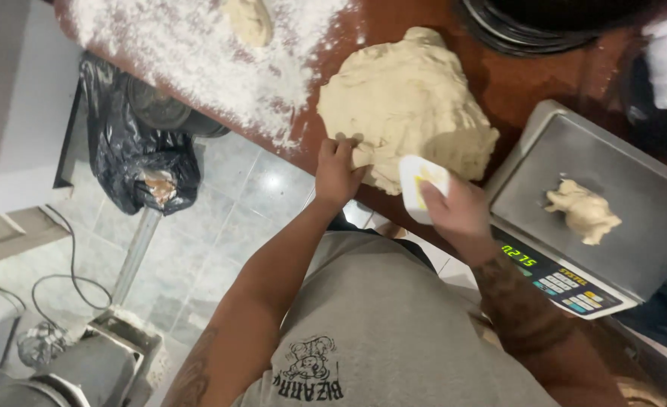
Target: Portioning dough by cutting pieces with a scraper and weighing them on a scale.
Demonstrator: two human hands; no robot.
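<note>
A large pale mass of dough (409, 102) lies on the reddish-brown table (514, 83). My left hand (336, 167) pinches the near edge of the dough. My right hand (457, 211) holds a white plastic scraper (418, 181) with its edge against the dough's near side. A small piece of dough (583, 211) rests on the steel platform of a digital scale (612, 166) at the right.
Flour (198, 53) is spread over the table's far left part, with another dough piece (249, 21) on it. A black bag (134, 151) hangs below the table edge. Dark round pans (529, 30) sit at the top. Tiled floor (220, 218) and a machine (62, 369) lie below left.
</note>
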